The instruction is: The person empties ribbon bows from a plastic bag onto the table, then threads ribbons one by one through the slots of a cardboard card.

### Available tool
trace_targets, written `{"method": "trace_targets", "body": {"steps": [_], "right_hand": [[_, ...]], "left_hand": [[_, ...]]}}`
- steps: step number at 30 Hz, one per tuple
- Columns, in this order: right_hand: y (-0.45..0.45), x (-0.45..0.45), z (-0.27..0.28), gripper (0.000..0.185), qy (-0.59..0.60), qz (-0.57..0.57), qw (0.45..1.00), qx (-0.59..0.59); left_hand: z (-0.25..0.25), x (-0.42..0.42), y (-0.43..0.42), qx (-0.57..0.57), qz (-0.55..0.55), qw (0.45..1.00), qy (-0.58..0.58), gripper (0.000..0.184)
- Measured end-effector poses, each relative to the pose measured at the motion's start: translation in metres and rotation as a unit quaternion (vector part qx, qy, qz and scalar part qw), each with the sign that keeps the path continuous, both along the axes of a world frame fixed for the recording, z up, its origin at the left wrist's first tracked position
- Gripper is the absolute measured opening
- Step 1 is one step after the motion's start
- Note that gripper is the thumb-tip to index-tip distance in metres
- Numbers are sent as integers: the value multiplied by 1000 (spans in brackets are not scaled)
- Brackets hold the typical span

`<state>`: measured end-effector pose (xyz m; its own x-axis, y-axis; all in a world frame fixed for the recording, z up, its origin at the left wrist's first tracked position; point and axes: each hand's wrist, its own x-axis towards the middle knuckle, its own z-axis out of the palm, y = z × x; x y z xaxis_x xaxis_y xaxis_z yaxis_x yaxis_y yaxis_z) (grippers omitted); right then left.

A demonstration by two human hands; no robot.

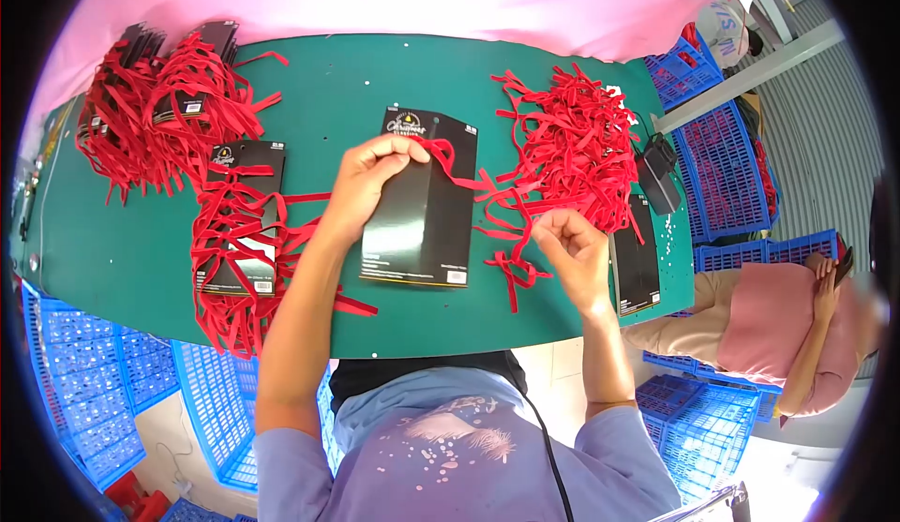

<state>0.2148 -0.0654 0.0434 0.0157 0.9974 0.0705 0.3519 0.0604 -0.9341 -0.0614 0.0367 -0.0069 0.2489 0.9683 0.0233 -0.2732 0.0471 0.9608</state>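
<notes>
A black printed card (422,213) lies on the green table (328,82) in the middle. My left hand (375,175) is over its upper part, thumb and finger pinched on a red ribbon bow (439,155) near the card's top. Right of the card, my right hand (570,241) has its fingertips together beside loose red ribbons; whether a ribbon is between them is too small to tell. A large heap of red ribbon bows (581,138) lies beyond that hand. Left of my left forearm, red bows cover another black card (246,171).
Bundled cards with red ribbons (178,100) lie at the back left. A black card (637,260) and a black device (658,175) sit at the right edge. Blue crates (722,171) stand around the table. A seated person (778,325) is at the right.
</notes>
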Motion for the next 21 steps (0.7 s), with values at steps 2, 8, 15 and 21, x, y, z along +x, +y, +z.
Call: {"method": "trace_targets", "body": {"steps": [2, 8, 15, 21], "right_hand": [[4, -2, -3, 5, -174, 5, 980, 97], [-11, 10, -25, 18, -329, 79, 938, 74], [25, -34, 5, 13, 220, 16, 975, -8], [49, -67, -19, 10, 232, 30, 972, 39]], "left_hand": [[-2, 0, -1, -25, 4, 1000, -5, 16], [-3, -3, 1, -54, 12, 998, -24, 20], [5, 34, -30, 143, -75, 981, 105, 22], [13, 35, -42, 147, -3, 975, 167, 25]]}}
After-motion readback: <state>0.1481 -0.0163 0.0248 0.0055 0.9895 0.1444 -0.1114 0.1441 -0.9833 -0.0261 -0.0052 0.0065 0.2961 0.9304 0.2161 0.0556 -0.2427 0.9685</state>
